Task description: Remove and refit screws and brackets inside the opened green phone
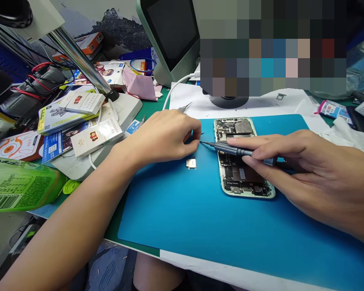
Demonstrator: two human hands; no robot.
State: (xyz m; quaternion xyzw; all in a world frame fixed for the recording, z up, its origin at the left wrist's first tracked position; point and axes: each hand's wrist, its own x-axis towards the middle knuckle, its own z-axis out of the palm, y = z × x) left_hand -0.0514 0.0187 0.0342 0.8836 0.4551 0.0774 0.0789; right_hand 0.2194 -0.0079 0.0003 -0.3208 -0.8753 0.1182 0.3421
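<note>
Cluttered along its left and far edges, the green desk (148, 107) carries glossy cardboard cartons (94, 137), a crinkled green plastic bottle (18, 186) lying on its side, and a mint-framed screen (170, 36) standing at the back. All of it is pushed outward, probably to leave the middle free. That middle is covered by a smooth, matte blue mat (185, 210), seemingly rubbery, a surface that would keep small parts from sliding or rolling. On the mat's far right portion lies a phone (233, 171), flat with its back down. The cover is off, so its dark boards, metal shields and pale green rim face up. The right hand (315, 173) rests its heel on the mat beside the phone, likely for steadiness. Its grip is closed pen-fashion around a slim dark screwdriver (230, 148), which lies almost level across the phone with its fine tip pointing left past the phone's edge. The left hand (164, 135) meets that tip, thumb and forefinger pinched shut against it. Whether something tiny sits between them cannot be told. Just below the left hand, apart from the phone, a small square metal plate (191, 163) lies flat on the mat.
</note>
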